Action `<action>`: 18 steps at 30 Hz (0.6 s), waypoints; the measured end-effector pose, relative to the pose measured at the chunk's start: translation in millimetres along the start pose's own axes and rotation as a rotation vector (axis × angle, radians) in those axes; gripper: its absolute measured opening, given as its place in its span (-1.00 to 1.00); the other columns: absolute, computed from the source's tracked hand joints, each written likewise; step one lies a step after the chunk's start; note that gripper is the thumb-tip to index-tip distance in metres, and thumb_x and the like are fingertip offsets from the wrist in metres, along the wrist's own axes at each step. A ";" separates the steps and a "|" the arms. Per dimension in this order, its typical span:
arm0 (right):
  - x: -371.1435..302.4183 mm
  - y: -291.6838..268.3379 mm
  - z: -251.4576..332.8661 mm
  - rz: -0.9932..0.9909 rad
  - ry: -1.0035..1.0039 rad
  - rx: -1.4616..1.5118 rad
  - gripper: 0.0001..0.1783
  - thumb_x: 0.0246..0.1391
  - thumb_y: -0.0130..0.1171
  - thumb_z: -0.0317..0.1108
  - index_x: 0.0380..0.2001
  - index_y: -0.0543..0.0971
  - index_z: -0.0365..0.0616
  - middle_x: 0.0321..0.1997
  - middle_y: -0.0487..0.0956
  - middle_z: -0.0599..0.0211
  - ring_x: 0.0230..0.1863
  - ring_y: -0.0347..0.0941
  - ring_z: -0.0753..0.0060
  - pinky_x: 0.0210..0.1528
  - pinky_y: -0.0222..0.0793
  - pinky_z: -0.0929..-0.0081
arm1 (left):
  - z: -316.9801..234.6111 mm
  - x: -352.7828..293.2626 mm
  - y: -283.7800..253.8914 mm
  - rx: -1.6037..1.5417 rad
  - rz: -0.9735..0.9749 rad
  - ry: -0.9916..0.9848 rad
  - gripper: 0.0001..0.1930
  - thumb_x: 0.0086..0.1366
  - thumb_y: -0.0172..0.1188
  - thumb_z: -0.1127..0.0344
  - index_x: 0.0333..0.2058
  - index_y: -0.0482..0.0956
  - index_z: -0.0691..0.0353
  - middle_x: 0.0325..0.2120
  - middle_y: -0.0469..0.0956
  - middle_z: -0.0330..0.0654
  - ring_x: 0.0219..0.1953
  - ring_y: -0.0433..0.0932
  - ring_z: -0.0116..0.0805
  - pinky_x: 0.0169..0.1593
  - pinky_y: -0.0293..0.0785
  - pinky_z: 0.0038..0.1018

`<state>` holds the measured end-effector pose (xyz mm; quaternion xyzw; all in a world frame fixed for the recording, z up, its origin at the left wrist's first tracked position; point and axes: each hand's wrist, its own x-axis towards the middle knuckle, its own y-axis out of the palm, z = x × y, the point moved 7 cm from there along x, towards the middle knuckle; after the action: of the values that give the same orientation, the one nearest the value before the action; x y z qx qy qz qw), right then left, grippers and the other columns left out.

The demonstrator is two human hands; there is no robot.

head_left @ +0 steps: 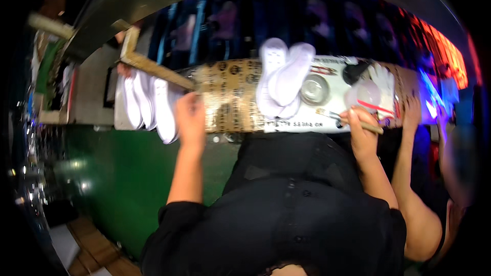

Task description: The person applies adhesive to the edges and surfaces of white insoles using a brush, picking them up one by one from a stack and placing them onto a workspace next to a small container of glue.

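Observation:
My right hand (pixel 362 132) is closed around a brush (pixel 375 128) with a wooden handle, its tip pointing left over a white printed sheet on the bench. Left of the brush tip stands a round clear bowl (pixel 314 90). Several white shoe soles (pixel 291 74) lie overlapping beside that bowl. At the bench's left end, more white soles (pixel 164 112) stand in a row. My left hand (pixel 190 112) is right beside the nearest of these, fingers bent and blurred; whether it grips the sole I cannot make out.
Brown printed cardboard (pixel 230 94) covers the bench. A bent yellowish bar (pixel 158 69) juts over its left part. Behind runs a dark conveyor (pixel 255 25) carrying blurred pieces. At right are a white glove (pixel 382 82), a pale container (pixel 362 94) and another person's hand (pixel 411 112).

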<state>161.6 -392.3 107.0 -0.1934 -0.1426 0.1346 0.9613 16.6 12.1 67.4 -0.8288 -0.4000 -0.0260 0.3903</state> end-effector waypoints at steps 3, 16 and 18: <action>5.8 -0.8 -9.5 -0.003 0.140 0.100 -0.72 0.23 0.03 -0.32 -0.43 0.60 -0.30 -0.50 0.56 0.28 -0.43 0.46 0.55 -0.30 0.35 0.62 | 58.6 2.4 -74.8 0.307 -0.263 -0.087 -0.61 0.20 0.22 0.30 -0.03 0.47 0.37 -0.14 0.49 0.04 -0.13 0.49 -0.17 -0.07 0.44 -0.35; 41.2 24.8 -45.7 -0.003 0.080 0.068 -0.79 0.14 0.15 -0.32 -0.39 0.61 -0.27 -0.44 0.56 0.26 -0.38 0.46 0.45 -0.28 0.35 0.54 | 171.2 14.0 -94.3 0.501 0.145 -0.214 -0.76 0.10 0.18 0.33 -0.30 0.48 0.36 -0.60 0.41 -0.17 -0.56 0.39 -0.31 -0.39 0.37 -0.38; 47.3 34.3 -46.3 0.064 0.036 -0.008 -0.81 0.07 0.21 -0.31 -0.40 0.61 -0.23 -0.42 0.56 0.24 -0.38 0.49 0.35 -0.28 0.37 0.51 | 166.2 13.6 -90.4 0.584 0.181 -0.219 -0.75 0.08 0.17 0.36 -0.26 0.47 0.36 -0.59 0.44 -0.15 -0.56 0.42 -0.29 -0.39 0.39 -0.35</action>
<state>213.4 -362.4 62.5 -0.2040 -0.1193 0.1612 0.9582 -80.7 165.7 13.5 -0.7118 -0.3548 0.2139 0.5672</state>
